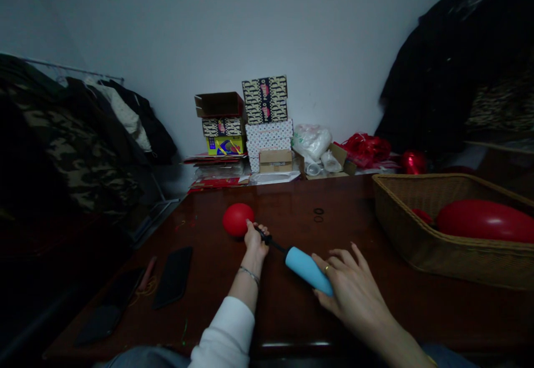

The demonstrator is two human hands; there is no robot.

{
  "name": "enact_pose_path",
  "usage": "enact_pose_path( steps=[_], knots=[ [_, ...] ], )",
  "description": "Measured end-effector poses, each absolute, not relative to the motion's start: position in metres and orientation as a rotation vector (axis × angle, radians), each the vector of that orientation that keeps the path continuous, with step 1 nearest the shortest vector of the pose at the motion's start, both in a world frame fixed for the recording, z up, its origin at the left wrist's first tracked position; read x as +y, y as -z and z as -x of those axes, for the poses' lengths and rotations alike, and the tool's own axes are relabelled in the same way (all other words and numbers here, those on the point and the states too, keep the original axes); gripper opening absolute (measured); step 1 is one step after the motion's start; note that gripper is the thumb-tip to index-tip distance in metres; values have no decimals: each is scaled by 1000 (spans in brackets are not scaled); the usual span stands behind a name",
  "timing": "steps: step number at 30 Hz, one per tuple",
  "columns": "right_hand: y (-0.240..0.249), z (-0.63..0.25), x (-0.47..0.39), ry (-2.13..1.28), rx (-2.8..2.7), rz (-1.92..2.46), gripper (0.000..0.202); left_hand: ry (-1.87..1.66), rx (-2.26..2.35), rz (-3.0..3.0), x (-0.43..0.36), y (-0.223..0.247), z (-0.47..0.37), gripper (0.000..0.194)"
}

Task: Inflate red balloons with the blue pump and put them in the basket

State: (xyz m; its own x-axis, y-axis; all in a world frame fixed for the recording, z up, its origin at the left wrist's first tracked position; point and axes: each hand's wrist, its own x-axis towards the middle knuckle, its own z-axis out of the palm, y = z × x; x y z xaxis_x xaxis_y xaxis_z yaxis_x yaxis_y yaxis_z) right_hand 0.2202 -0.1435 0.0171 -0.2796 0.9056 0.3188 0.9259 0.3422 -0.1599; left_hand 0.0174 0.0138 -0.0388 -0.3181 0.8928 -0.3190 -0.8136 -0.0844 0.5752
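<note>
My left hand (255,240) is closed around the black nozzle end of a hand pump, right beside a small round red balloon (237,219). The balloon is partly inflated and its neck is hidden by my fingers. From there a thin black rod runs to the light blue barrel of the balloon pump (306,269), which tilts down to the right. My right hand (348,282) grips the barrel's near end with thumb and palm, while some of its fingers are lifted and spread. A ring shows on one finger.
On the brown table (292,312), a wicker basket (417,245) with red balloons (488,220) stands at right. Two dark flat devices, one a phone-like slab (173,277), lie left. Stacked boxes (269,140) and plastic bags (312,143) fill the back. Clothes hang on both sides.
</note>
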Motion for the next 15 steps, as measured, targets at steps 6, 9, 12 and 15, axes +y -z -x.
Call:
enact_pose_path(
  steps=[6,9,12,15],
  knots=[
    [-17,-218,-143,40,-2255,1631,53,-1688,755,-95,9,40,-19,35],
    [-15,-215,-142,55,-2259,1632,55,-1694,754,-84,7,40,-19,34],
    [-12,-211,-141,84,-2252,1623,55,-1704,764,-89,3,41,-24,34],
    [-9,-205,-140,122,-2232,1639,52,-1688,777,-98,-3,44,-35,33]
  ],
)
